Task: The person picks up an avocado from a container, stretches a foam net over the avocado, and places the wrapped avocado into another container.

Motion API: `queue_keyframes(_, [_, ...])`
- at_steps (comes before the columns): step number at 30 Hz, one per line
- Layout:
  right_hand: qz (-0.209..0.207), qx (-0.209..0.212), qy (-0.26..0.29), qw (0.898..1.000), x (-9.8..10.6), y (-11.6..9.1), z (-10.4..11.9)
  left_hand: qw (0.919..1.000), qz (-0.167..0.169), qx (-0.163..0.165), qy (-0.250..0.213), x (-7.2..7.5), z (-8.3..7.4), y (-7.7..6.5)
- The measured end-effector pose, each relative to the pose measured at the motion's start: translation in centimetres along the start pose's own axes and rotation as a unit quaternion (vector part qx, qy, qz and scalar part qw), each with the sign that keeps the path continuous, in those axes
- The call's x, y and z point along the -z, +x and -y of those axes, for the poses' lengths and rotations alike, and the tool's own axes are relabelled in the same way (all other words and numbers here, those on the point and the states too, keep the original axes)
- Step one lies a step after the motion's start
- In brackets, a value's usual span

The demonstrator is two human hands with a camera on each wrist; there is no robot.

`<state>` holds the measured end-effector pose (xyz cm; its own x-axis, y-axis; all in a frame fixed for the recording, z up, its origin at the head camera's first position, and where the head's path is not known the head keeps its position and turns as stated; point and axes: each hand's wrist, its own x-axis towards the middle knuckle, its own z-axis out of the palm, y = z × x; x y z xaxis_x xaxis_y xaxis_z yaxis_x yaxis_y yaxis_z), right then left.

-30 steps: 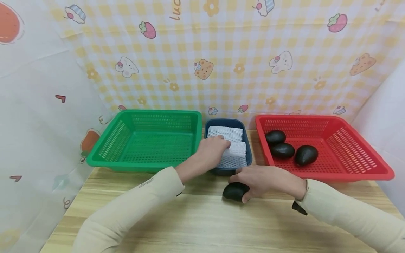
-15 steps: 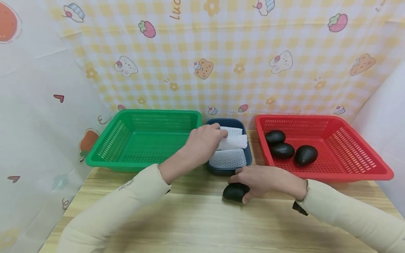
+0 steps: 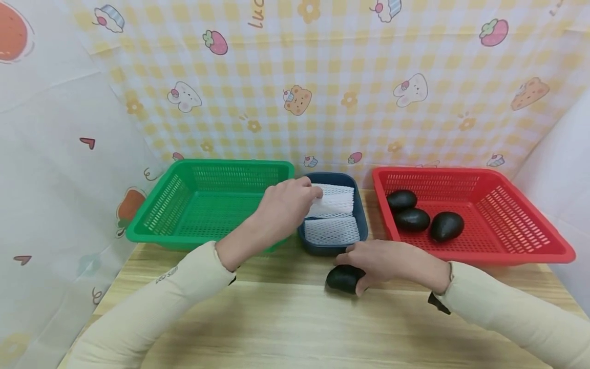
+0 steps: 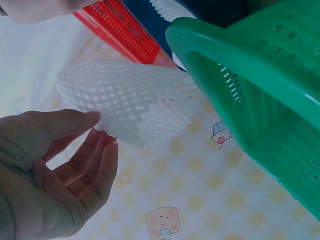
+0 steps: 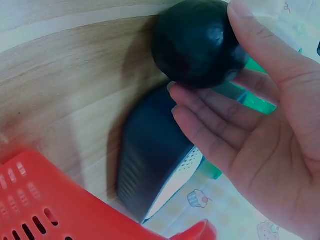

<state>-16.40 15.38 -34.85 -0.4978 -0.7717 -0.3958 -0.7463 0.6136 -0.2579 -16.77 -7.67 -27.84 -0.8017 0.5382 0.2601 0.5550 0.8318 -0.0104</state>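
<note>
The left hand (image 3: pixel 287 205) pinches one white foam net (image 4: pixel 132 105); the right hand (image 3: pixel 384 264) grips one dark avocado (image 3: pixel 342 280) on the worktop (image 3: pixel 267 328). Right of that hand, one red basket (image 3: pixel 488 255) holds three more avocados (image 3: pixel 446 226).

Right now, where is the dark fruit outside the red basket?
In the head view, the dark fruit is right of center, in the right grip, in front of the blue bin.
</note>
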Motion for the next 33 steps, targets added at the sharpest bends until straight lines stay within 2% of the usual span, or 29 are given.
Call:
queue_keyframes(4, [-0.003, -0.003, 0.003, 1.0, 0.3, -0.3, 0.0, 1.0, -0.004, -0.002, 0.002, -0.2, 0.1, -0.1])
queue_keyframes(10, [-0.033, 0.033, 0.006, 0.999, 0.7, -1.0, -0.1, 1.0, -0.001, -0.003, 0.002, -0.6, 0.2, -0.3])
queue_keyframes(13, [-0.048, 0.034, 0.016, 0.998, 0.9, -1.6, -0.3, 1.0, -0.002, -0.005, 0.0, -0.7, 0.3, -0.4])
queue_keyframes(16, [-0.07, 0.03, 0.026, 0.997, 1.3, -2.2, -0.6, 1.0, -0.005, -0.007, -0.003, -0.9, 0.4, -0.4])
queue_keyframes(20, [-0.123, 0.061, 0.048, 0.989, 2.1, -2.6, -1.3, 0.9999, -0.008, -0.007, -0.008, -1.0, 0.4, -0.4])
queue_keyframes(23, [-0.19, 0.084, 0.064, 0.976, 2.6, -2.5, -1.8, 0.9999, -0.005, -0.005, -0.009, -1.0, 0.4, -0.4])
queue_keyframes(25, [-0.244, 0.083, 0.075, 0.963, 2.9, -2.4, -2.2, 1.0, -0.002, -0.004, -0.004, -1.1, 0.4, -0.3])
queue_keyframes(29, [-0.343, 0.05, 0.111, 0.931, 3.1, -2.0, -2.8, 1.0, 0.001, -0.005, 0.001, -1.2, 0.5, -0.2])
queue_keyframes(33, [-0.411, 0.005, 0.154, 0.898, 3.1, -1.6, -2.9, 1.0, 0.002, -0.007, 0.001, -1.3, 0.4, 0.0])
